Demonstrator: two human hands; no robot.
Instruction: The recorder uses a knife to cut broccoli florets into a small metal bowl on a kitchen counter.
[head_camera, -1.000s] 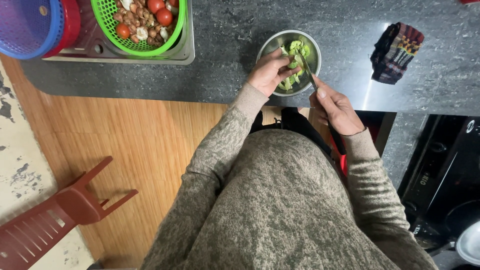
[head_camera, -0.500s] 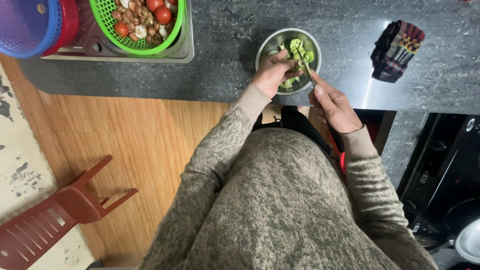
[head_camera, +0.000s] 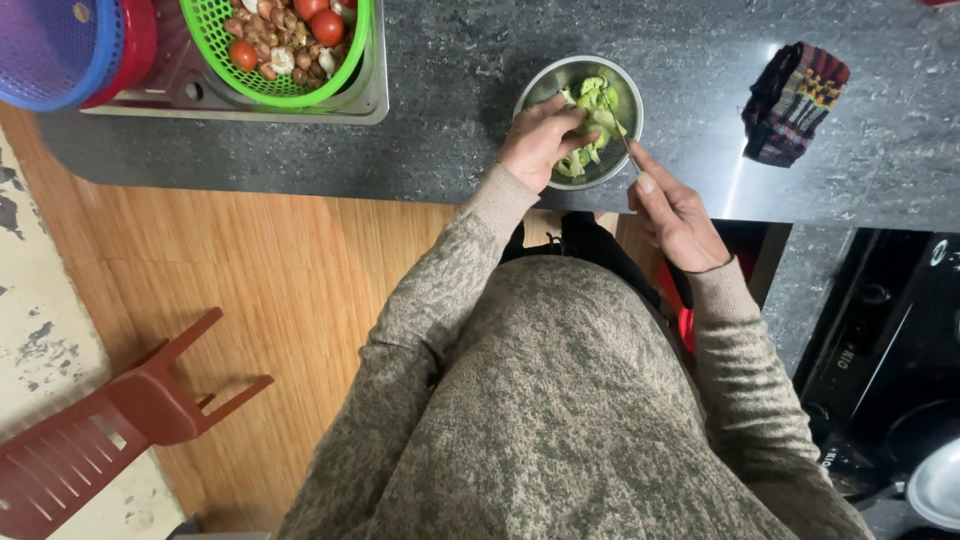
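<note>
The left hand (head_camera: 540, 140) is curled over the near rim of the steel bowl (head_camera: 628, 100), fingers closed on a pale green piece of vegetable (head_camera: 592, 98) and pinning it there. Just to its right, the right hand (head_camera: 675, 215) is closed around a thin knife (head_camera: 614, 122), thumb laid along the handle, blade angled up into the bowl and meeting the greens right beside the left fingertips. That closeness is the worry: the cutting happens in the air over a bowl, not on a board, so a slip of the blade would likely run toward the left fingers. The bowl itself sits near the counter (head_camera: 450, 90) edge, and a downward push from either hand could tip or skid it toward the person. Farther left, the green basket (head_camera: 215, 40) of tomatoes and mushrooms sits well apart; a striped cloth (head_camera: 795, 100) lies beyond the right hand.
</note>
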